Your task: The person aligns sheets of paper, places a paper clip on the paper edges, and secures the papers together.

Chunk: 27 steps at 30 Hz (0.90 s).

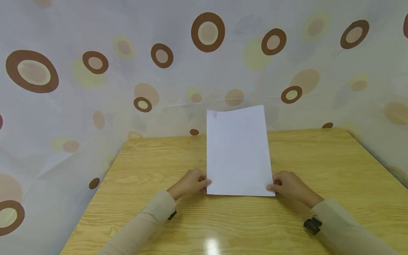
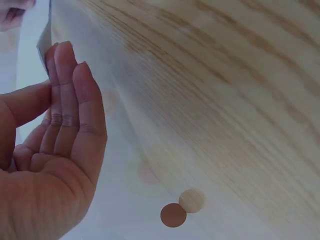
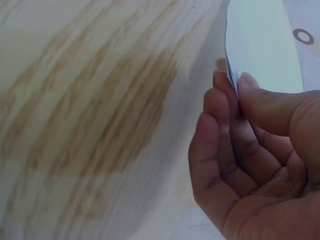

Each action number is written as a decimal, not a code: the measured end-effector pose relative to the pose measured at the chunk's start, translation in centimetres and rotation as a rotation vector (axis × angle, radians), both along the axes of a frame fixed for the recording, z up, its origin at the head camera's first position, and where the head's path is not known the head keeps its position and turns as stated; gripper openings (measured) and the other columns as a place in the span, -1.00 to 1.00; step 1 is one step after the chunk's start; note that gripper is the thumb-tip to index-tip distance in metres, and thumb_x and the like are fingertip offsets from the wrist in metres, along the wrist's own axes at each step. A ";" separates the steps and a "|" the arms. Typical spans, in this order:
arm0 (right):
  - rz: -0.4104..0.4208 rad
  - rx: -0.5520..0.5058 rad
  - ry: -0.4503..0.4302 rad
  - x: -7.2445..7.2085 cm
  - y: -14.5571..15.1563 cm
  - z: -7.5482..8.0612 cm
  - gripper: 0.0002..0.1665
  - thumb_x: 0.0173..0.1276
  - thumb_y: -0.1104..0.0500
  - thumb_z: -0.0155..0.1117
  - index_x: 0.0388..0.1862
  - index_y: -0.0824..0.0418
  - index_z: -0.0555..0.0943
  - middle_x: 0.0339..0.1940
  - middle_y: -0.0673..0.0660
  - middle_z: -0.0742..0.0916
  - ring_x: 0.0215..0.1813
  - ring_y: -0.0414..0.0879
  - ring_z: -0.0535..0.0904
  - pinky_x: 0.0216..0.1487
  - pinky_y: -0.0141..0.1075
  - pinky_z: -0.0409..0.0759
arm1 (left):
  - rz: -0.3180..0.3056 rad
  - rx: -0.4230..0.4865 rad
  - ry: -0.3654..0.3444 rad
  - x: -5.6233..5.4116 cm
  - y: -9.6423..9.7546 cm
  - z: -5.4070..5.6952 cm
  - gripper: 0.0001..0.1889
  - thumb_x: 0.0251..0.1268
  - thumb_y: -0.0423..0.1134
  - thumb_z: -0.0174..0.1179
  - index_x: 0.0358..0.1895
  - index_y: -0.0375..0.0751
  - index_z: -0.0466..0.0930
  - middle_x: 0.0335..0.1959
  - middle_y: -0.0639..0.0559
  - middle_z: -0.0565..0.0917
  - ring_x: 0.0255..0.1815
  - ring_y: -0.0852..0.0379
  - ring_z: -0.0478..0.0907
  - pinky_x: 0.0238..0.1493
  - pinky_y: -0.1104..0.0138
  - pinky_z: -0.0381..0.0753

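Note:
White paper, a sheet or a thin stack, is held up over the table between both hands. A small pinkish paper clip sits on its top edge near the left corner. At the lower left edge my left hand pinches the paper between thumb and fingers. My right hand pinches the lower right edge likewise. In the left wrist view, the left thumb presses toward the fingers at the paper's edge. From the right wrist, the paper stands up out of the right hand's pinch and bows slightly.
The wooden table spreads under the hands, its far edge meeting a pale wall covering printed with brown and yellow circles. A dark wrist device is on the right sleeve. Light glares off the table's near part.

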State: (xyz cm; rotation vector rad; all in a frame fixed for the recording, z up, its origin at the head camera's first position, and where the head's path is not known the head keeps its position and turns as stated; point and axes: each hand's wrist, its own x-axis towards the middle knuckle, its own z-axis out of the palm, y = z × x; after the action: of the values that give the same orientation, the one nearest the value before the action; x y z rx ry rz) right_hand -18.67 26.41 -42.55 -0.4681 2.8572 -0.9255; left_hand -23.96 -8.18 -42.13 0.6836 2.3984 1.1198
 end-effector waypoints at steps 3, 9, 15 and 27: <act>0.006 -0.011 -0.046 0.0 0.0 -0.2 -0.71 0.29 0.12 0.32 -0.60 0.15 0.55 -0.67 -0.07 0.54 -0.60 -0.25 0.37 -0.58 -0.41 0.36 | 0.011 -0.039 -0.021 0.1 0.3 0.1 -0.75 0.39 -0.33 0.12 -0.50 -0.30 0.58 -0.59 -0.01 0.65 -0.54 0.14 0.65 -0.42 0.36 0.65; 0.028 -0.021 -0.073 0.0 -0.2 -0.3 -0.70 0.25 0.16 0.36 -0.64 0.18 0.54 -0.67 -0.05 0.57 -0.60 -0.23 0.42 -0.58 -0.40 0.39 | -0.005 -0.119 -0.018 0.2 0.9 0.2 -0.73 0.36 -0.35 0.15 -0.56 -0.30 0.55 -0.65 0.00 0.64 -0.61 0.17 0.62 -0.49 0.38 0.62; 0.049 -0.002 -0.101 -0.1 -0.4 -0.2 -0.68 0.24 0.20 0.35 -0.68 0.18 0.51 -0.71 -0.05 0.56 -0.61 -0.22 0.42 -0.59 -0.41 0.37 | -0.032 -0.195 -0.050 0.3 1.2 0.1 -0.72 0.38 -0.35 0.12 -0.56 -0.29 0.54 -0.65 -0.01 0.63 -0.62 0.16 0.61 -0.48 0.38 0.62; 0.057 0.094 -0.153 -0.4 -0.9 0.3 -0.67 0.30 0.23 0.20 -0.67 0.18 0.42 -0.72 -0.02 0.50 -0.63 -0.20 0.34 -0.58 -0.37 0.32 | -0.038 -0.397 0.004 0.4 2.4 0.3 -0.76 0.40 -0.36 0.05 -0.50 -0.27 0.47 -0.72 0.00 0.59 -0.71 0.18 0.54 -0.60 0.40 0.58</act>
State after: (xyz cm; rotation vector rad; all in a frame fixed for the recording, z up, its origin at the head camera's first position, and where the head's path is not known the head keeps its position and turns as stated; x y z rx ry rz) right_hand -19.11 25.51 -42.27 -0.4459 2.7205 -0.7773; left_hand -23.58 -5.79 -41.87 0.5905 2.4934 0.5961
